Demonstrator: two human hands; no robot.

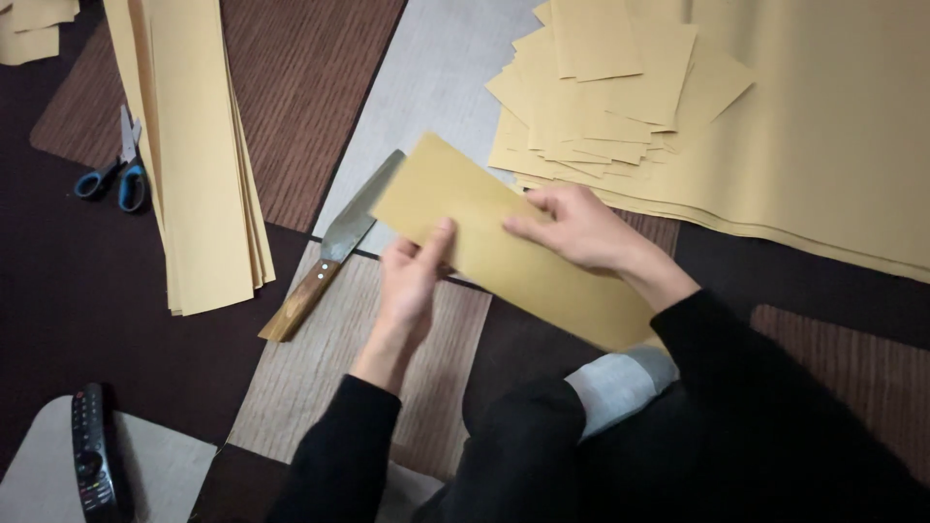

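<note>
Above the pale wood-grain floor panel (320,378) in the middle of the view, both hands hold one long rectangular sheet of tan paper (513,242). The sheet is flat, matte and unprinted on its visible face, with straight cut edges; it runs on a diagonal from its upper corner near the knife to its lower corner over the person's knee. The left hand (409,281) grips the sheet's near long edge, thumb on top of the paper and the other fingers curled under it, pinching the sheet. The right hand (576,230) rests on the upper face, fingers held close together and pointing left, with the thumb along the far edge; whether fingers wrap beneath cannot be told. Both sleeves are black.

A knife (334,247) with a broad steel blade and a wooden handle lies on the floor just beside the sheet's upper corner, partly under it. A loose pile of cut tan sheets (601,87) sits toward the top edge of the view, lying on large tan sheets (823,145). A stack of long tan strips (199,165) lies at the left, with blue-handled scissors (116,174) beside it. A black remote control (95,465) rests at the lower left corner.
</note>
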